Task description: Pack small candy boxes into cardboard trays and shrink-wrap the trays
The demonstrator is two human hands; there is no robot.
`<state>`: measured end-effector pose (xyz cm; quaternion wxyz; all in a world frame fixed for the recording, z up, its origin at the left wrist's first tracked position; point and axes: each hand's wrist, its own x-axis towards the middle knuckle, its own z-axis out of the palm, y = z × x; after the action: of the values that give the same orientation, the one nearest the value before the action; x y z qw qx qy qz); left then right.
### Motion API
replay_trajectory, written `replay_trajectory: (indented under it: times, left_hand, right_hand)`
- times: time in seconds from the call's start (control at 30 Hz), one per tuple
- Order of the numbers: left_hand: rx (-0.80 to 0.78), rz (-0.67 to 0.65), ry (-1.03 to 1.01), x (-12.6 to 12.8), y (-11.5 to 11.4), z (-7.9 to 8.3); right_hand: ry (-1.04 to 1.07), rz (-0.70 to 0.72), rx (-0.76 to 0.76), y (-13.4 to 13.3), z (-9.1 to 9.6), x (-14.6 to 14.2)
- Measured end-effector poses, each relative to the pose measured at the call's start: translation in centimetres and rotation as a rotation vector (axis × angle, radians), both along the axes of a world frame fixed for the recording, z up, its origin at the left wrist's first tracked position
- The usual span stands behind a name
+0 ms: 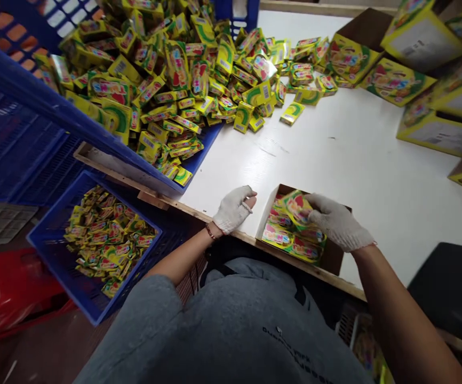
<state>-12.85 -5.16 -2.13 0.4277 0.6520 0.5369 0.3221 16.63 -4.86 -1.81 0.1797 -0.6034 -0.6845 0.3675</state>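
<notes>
My right hand (338, 223), in a white knit glove, pinches a small yellow-green box (296, 207) with fruit pictures. It holds the box tilted over an open cardboard carton (332, 258) at the table's front edge. Inside the carton lie more small boxes (278, 234) in rows, and its right end shows bare brown card. To the left of the carton, my left hand (233, 209), also gloved, rests at the table edge. Its fingers are loosely bent and apart, with nothing visible in them.
A large blue crate (135, 169) lies tipped at the left, spilling a heap of small boxes (199, 80) onto the white table (231, 160). A lower blue crate (95, 314) holds more boxes. Larger yellow cartons (399, 82) stand at the right. A wooden rail (191, 209) edges the table.
</notes>
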Motion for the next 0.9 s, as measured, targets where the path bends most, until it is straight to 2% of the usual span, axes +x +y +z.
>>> replay_trajectory:
  times: [0.1,0.17,0.27,0.33,0.43,0.57,0.63,0.83,0.9]
  left_hand:
    - [0.013,-0.146,0.200,-1.5,-0.2,-0.3]
    - [0.028,-0.202,0.474,-2.9,0.2,0.0]
    - [0.012,-0.084,0.953,-6.3,2.3,0.9]
    - [-0.053,0.039,1.121,-8.8,4.2,1.2]
    - [-0.173,0.147,1.168,-10.9,7.0,0.8]
    - [-0.230,0.201,1.140,-10.6,9.2,-0.3]
    - [-0.233,0.207,1.126,-10.5,9.6,-0.3]
    - [-0.212,0.165,1.142,-11.3,10.0,2.3]
    - [-0.125,0.148,1.132,-11.3,10.4,3.2]
  right_hand:
    - [-0.092,0.136,-0.119,0.8,-2.7,-0.5]
    - [-0.174,0.158,-0.050,0.6,-4.5,-1.6]
    - [-0.330,0.177,0.087,-0.1,-6.3,-2.9]
    - [-0.400,0.203,0.129,-0.4,-6.9,-3.2]
    - [-0.380,0.235,0.124,-0.5,-7.1,-3.1]
    - [-0.314,0.225,0.144,-0.6,-7.3,-2.9]
    - [-0.317,0.235,0.178,-0.8,-7.5,-2.9]
    - [-0.348,0.238,0.209,-1.2,-7.8,-3.1]
    - [-0.347,0.254,0.206,-1.2,-7.9,-3.1]
